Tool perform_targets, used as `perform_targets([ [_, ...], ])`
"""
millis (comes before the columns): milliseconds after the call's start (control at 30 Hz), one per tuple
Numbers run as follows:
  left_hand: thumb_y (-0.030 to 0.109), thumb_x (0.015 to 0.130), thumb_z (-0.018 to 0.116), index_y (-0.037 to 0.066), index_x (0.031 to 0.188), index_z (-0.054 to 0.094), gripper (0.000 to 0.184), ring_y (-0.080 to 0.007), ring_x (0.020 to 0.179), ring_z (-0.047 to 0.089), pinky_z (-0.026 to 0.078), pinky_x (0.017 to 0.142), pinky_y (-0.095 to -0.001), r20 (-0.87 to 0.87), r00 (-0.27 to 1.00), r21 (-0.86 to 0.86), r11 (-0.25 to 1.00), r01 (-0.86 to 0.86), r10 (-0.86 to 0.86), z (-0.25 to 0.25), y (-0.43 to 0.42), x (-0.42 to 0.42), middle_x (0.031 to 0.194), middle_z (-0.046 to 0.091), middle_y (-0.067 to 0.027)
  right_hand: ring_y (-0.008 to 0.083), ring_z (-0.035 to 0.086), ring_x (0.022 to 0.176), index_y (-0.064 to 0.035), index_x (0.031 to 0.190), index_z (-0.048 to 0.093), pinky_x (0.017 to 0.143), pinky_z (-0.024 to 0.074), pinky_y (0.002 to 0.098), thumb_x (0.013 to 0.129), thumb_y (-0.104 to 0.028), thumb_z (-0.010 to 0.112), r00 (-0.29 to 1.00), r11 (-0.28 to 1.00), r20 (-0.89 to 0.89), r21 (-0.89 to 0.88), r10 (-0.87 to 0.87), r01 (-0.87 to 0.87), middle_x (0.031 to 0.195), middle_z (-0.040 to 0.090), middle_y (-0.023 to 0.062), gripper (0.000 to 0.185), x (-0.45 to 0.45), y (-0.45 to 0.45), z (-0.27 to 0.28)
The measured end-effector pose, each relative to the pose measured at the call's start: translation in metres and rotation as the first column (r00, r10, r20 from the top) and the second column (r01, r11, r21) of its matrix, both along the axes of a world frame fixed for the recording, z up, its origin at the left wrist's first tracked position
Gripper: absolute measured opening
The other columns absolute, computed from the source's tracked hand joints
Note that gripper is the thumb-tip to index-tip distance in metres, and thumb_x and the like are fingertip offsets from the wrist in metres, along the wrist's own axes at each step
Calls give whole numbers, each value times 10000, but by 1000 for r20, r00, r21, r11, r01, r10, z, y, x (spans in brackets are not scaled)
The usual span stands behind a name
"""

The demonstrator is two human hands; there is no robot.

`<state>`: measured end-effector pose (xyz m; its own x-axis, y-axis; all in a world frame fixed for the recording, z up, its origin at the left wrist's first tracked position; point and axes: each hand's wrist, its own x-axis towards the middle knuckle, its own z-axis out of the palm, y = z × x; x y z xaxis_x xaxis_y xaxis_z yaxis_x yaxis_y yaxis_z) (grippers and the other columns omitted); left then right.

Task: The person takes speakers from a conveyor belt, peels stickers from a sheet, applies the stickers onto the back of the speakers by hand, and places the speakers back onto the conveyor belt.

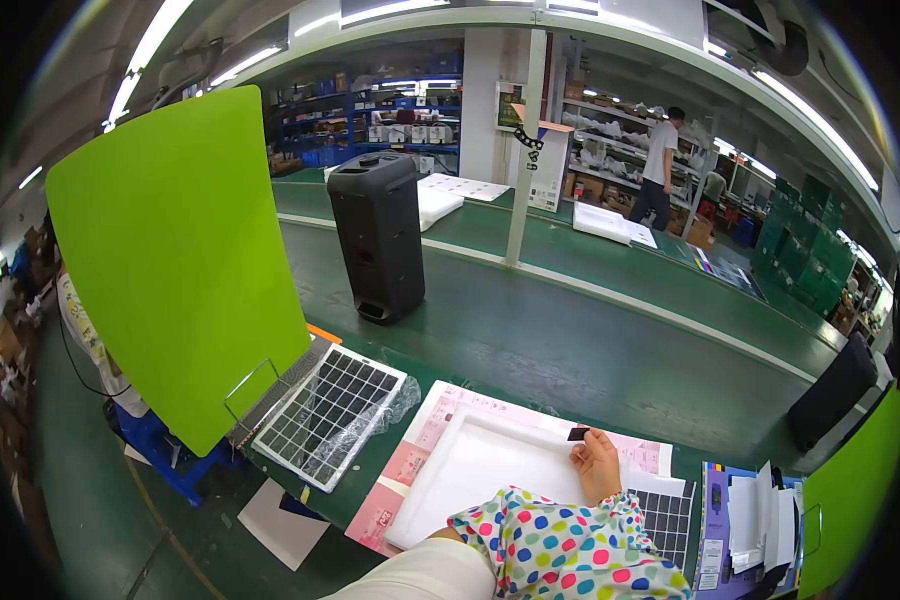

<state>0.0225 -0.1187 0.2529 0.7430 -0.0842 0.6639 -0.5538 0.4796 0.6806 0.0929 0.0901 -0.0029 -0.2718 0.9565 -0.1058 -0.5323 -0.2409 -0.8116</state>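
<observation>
A small dark flat piece is pinched between the fingertips of my left or right hand's visible fingers; by the sleeve reaching in from the lower right, this is my right hand. It is over the right edge of a white foam tray, which lies on a pink printed sheet. A dotted sleeve covers the forearm. Beside the hand, a gridded panel is partly hidden by the sleeve. A white sleeve shows at the bottom, but my left hand is hidden.
A gridded panel with clear film lies left of the tray. Green boards stand at both sides. A black speaker stands beyond, another at right. Printed boxes lie at right. A person is in the background.
</observation>
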Motion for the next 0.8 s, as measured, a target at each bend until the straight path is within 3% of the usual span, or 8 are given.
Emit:
perform_targets([
  [567,658,1017,281,-17,1177,578,755,-269,957,670,563,836,-373,-5,979,-88,975,202,-204,-30,25,51,1069,652,-176,120,637,768,-96,1085,612,753,541,302,1015,-125,569,1000,1000,3,0,0,0,966,659,13,87,3,4,-4],
  [633,651,1019,284,-19,1174,578,748,-262,963,670,558,843,-360,100,936,-265,898,351,-336,-11,25,41,1071,653,-176,119,638,771,-87,1085,610,753,543,295,1016,-122,568,1000,1000,-8,4,1,-1,969,658,20,87,2,3,-4],
  [733,633,1027,285,-24,1160,576,731,-235,984,665,545,849,-324,348,784,-485,617,619,-514,38,3,2,1068,652,-172,120,641,767,-93,1072,615,748,543,294,1017,-120,566,1000,1000,-6,0,-13,13,969,660,18,78,1,1,0],
  [767,631,1026,290,-21,1157,575,724,-232,981,663,543,848,-324,359,772,-483,603,634,-524,44,-7,-5,1064,650,-168,120,641,765,-94,1069,614,747,542,294,1017,-120,566,1000,1000,-10,3,-10,10,967,660,17,75,-1,-1,6],
  [800,630,1026,295,-19,1153,575,718,-230,978,661,541,847,-324,311,816,-466,670,578,-487,43,-8,-5,1060,648,-164,119,640,763,-95,1066,613,746,542,293,1018,-120,566,1000,1000,-12,4,-6,6,964,660,15,72,-2,-3,9],
])
